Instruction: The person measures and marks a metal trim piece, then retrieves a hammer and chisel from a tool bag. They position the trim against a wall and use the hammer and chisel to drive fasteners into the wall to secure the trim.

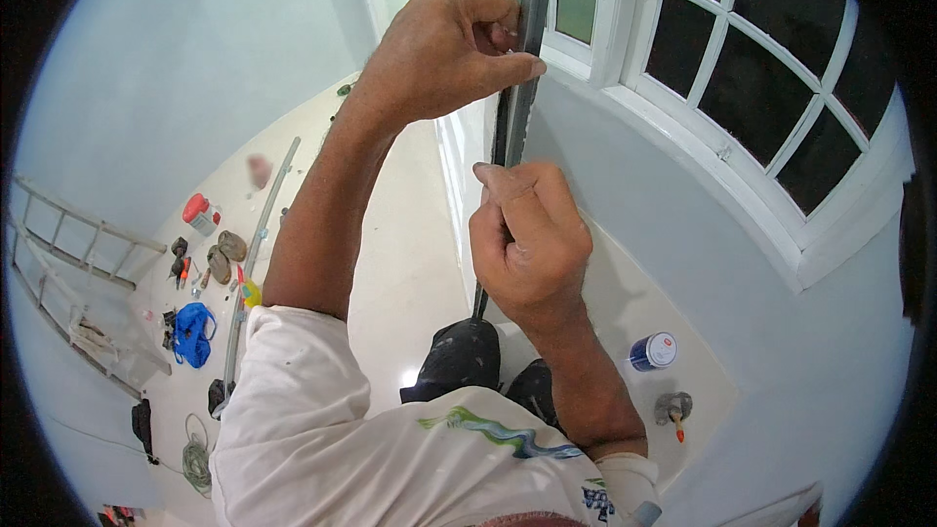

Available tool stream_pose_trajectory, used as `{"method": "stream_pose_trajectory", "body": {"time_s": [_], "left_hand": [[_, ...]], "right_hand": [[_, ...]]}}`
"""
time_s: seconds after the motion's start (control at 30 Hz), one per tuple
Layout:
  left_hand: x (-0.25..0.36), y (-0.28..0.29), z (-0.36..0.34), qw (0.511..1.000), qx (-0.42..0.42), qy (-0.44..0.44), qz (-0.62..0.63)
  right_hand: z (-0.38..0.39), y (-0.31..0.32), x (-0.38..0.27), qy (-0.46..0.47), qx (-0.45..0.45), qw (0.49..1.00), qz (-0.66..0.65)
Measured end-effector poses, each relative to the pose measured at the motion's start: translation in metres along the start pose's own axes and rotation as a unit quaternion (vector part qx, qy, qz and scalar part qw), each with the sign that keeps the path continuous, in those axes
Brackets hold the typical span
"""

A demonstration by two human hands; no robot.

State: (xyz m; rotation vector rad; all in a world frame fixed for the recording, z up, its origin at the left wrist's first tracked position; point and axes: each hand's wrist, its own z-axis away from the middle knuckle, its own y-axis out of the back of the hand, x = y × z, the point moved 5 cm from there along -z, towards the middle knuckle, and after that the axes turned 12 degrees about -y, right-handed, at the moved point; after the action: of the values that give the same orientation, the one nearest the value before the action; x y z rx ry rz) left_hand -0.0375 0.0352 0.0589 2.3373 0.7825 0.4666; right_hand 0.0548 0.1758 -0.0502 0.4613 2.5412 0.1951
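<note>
A long, narrow grey metal strip (530,15) stands upright in front of me, along the edge of a white panel (471,151). Its lower part looks dark and runs down toward my knees. High on the strip, my left hand (429,54) is closed on it, the thumb lying across its face and the fingers bent at its left side. Lower down, my right hand (537,244) is curled on the same strip, with the thumb tip at its dark edge. The right fingertips are hidden behind the hand.
White-framed windows (717,78) fill the upper right. On the floor stand a blue can (652,351) and a brush (677,418) on a round grey lid. Leftward lie a long metal bar (256,249), a blue bag (193,334), shoes (221,260), coiled cord (197,464) and a ladder (83,234).
</note>
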Motion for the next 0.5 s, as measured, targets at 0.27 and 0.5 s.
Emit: {"method": "stream_pose_trajectory", "body": {"time_s": [0.27,0.5], "left_hand": [[0.003,-0.003,0.002,1.000,0.014,-0.006,-0.012],[0.005,-0.002,0.003,1.000,-0.002,0.002,-0.018]], "right_hand": [[-0.007,-0.007,0.010,-0.050,0.010,0.999,-0.001],[0.021,-0.005,0.013,-0.094,-0.020,0.995,-0.015]]}}
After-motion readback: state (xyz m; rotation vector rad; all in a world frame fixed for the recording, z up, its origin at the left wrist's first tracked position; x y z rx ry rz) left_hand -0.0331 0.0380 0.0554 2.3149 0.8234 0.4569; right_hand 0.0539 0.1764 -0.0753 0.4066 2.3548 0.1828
